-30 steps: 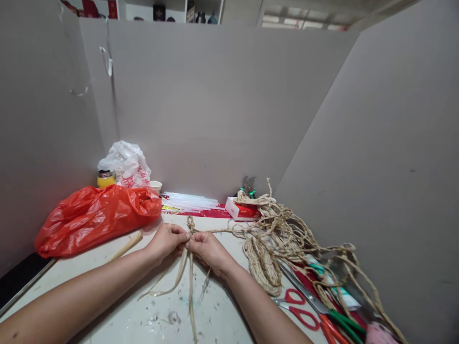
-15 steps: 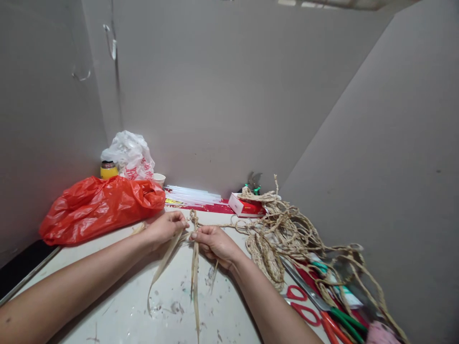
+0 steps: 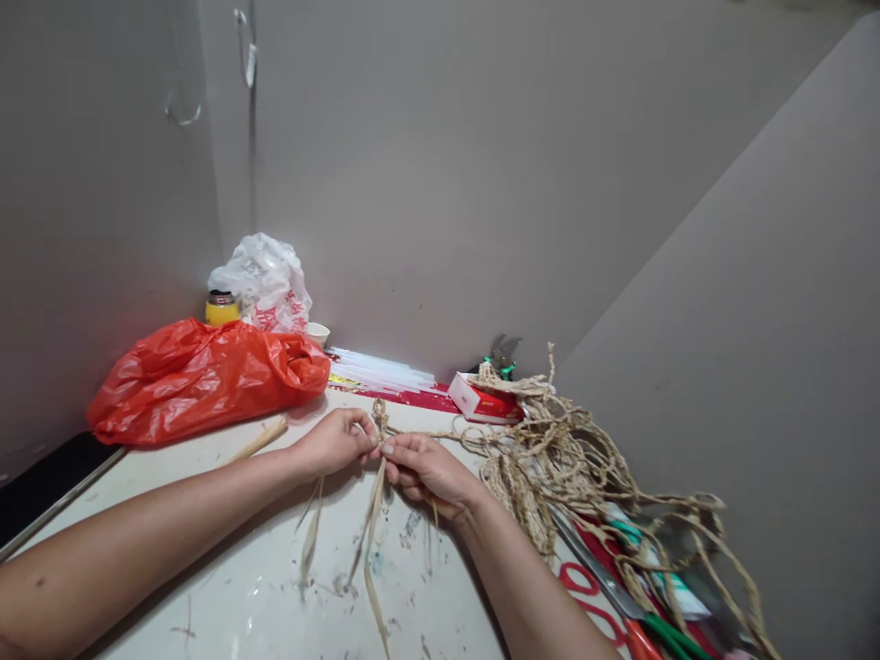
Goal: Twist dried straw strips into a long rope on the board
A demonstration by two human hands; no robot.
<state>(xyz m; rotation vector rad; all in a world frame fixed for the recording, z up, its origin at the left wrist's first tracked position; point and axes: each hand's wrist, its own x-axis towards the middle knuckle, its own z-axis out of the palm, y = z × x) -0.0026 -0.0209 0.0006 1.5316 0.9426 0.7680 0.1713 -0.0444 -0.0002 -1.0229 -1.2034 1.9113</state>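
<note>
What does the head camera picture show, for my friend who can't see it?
A person's left hand and right hand pinch pale straw strips together over a white table. Braided straw rope is heaped on the right; a red plastic bag lies at the left.

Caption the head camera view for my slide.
Left hand and right hand pinch a straw braid above the table, beside tangled braided rope.

rough dry straw braid (image 3: 379,417); glossy crinkled red plastic bag (image 3: 206,376); smooth speckled tabletop (image 3: 226,587)

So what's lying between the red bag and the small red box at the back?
A bundle of clear sticks lies there, as the head view shows.
</note>
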